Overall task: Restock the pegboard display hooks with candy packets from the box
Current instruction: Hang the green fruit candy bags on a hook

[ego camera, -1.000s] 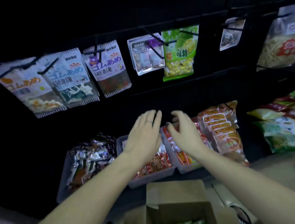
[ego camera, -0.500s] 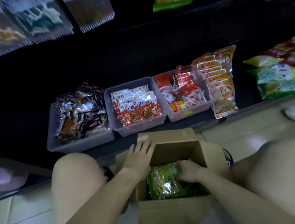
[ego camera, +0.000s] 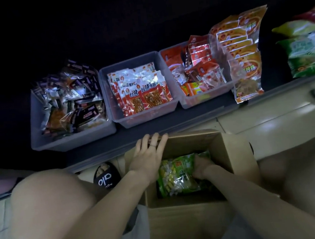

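— Both hands busy? 
— Right hand (ego camera: 202, 167) grips the crinkly green candy packet (ego camera: 178, 176) inside the brown cardboard box (ego camera: 237, 156); left hand (ego camera: 149, 155), flat and unclenched, steadies its far-left corner. 
— Lift straight up, gently.

Three snack bins (ego camera: 73, 139), black slipper (ego camera: 106, 178)

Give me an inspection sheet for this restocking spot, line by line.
Surface: pale tiled floor, dark shelf along it.
Job's things: open box on the floor, green packets inside; pegboard hooks out of view.
Clutter: three bins of snacks, orange packs, green bags.
Hands: left hand flat on the box's left flap; right hand in the box, gripping a packet.
Cables: nothing seen.
Surroundings: dim; bare knees, a black slipper.
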`<state>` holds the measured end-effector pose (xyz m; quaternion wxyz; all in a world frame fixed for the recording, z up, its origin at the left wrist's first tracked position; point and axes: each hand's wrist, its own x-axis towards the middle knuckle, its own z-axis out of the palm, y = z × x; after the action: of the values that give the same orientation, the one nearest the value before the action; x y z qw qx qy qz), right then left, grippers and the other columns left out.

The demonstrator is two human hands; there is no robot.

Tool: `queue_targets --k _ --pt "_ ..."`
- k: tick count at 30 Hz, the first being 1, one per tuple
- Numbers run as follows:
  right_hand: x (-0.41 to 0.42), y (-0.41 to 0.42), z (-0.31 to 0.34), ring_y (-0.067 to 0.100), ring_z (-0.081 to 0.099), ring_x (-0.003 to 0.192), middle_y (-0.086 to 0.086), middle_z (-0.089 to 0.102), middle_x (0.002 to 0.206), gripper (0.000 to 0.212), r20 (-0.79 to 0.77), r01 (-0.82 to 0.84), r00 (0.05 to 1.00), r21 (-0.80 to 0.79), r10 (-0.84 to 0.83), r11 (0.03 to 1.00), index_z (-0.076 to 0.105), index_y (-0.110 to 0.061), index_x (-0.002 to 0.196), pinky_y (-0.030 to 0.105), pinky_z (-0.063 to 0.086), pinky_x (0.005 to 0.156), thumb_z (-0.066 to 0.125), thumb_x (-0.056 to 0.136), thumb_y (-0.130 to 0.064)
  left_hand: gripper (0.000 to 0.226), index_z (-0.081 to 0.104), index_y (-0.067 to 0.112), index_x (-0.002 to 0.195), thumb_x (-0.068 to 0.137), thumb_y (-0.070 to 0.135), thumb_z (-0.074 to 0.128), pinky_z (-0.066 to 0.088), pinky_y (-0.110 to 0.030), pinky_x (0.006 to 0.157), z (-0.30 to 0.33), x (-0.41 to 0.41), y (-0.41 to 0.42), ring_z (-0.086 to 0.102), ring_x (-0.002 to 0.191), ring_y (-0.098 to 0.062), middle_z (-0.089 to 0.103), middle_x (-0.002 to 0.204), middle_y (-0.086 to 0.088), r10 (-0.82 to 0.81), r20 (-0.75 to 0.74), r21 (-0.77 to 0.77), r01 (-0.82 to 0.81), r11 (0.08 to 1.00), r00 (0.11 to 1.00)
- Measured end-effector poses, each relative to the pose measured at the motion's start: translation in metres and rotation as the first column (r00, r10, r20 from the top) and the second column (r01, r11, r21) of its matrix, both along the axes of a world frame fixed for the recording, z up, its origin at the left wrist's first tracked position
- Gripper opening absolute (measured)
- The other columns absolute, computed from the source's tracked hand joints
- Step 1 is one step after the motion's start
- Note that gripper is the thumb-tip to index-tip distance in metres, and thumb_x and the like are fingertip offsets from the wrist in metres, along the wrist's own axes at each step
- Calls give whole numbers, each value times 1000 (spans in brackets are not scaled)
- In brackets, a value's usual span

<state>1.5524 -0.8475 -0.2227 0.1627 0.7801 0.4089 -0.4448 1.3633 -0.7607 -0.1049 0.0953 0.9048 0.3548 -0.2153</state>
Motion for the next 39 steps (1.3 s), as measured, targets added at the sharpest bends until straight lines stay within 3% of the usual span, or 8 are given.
queue_targets --k 4,9,14,18,24,28,33,39 --pt "-1 5 -10 37 23 151 19 26 162 89 221 -389 895 -39 387 921 14 -9 163 47 22 124 65 94 -34 117 -20 20 164 89 13 70 2 -49 129 0 -1 -1 3 157 -40 -2 172 -9 2 18 8 -2 1000 1000" --pt "1 8 -28 37 22 154 20 25 166 91 291 -514 787 -179 545 839 2 -7 165 49 9 126 52 100 -46 121 -23 20 163 88 12 72 1 -50 129 -2 0 -1 0 157 -41 -5 172 -9 13 34 -5 -12 1000 999" --pt "4 16 -31 33 35 145 15 42 156 83 300 -505 802 -121 517 855 17 -15 162 44 20 121 57 97 -48 124 -25 20 162 88 12 74 -1 -51 129 -2 0 -1 -2 158 -41 -6 172 -9 20 45 -19 -20 1000 999" --pt "8 18 -39 31 27 148 8 41 158 67 226 -454 857 -95 463 886 34 -22 157 42 18 122 58 97 -41 126 -26 20 161 87 14 76 1 -51 129 -1 1 0 0 157 -41 -5 171 -9 11 49 -12 -11 1000 999" --pt "11 24 -43 29 43 142 8 51 152 54 171 -385 910 18 377 923 42 -30 153 41 28 121 52 101 -37 127 -28 21 161 87 12 76 0 -52 129 -2 1 -2 0 158 -41 -5 172 -10 9 49 -3 -9 1000 999" --pt "7 30 -36 28 48 141 8 57 149 42 202 -366 912 14 356 931 52 -23 147 40 35 118 44 107 -33 128 -29 21 160 86 11 75 0 -52 129 -1 1 -2 -1 158 -41 -6 172 -10 6 41 -1 -6 1000 999" --pt "2 34 -18 30 58 131 9 61 142 45 116 -328 940 64 319 942 46 -30 148 43 49 108 48 103 -28 128 -27 20 161 85 13 75 -1 -52 128 1 1 -1 -1 158 -40 -6 172 -8 3 30 -3 -3 1000 1000" --pt "-16 28 33 30 63 120 11 63 131 73 102 -406 913 122 395 906 22 -22 161 41 55 95 56 97 -12 126 -27 24 161 86 13 74 -5 -50 128 5 -1 -2 -7 159 -39 -11 172 -5 15 11 -68 -14 998 1000"
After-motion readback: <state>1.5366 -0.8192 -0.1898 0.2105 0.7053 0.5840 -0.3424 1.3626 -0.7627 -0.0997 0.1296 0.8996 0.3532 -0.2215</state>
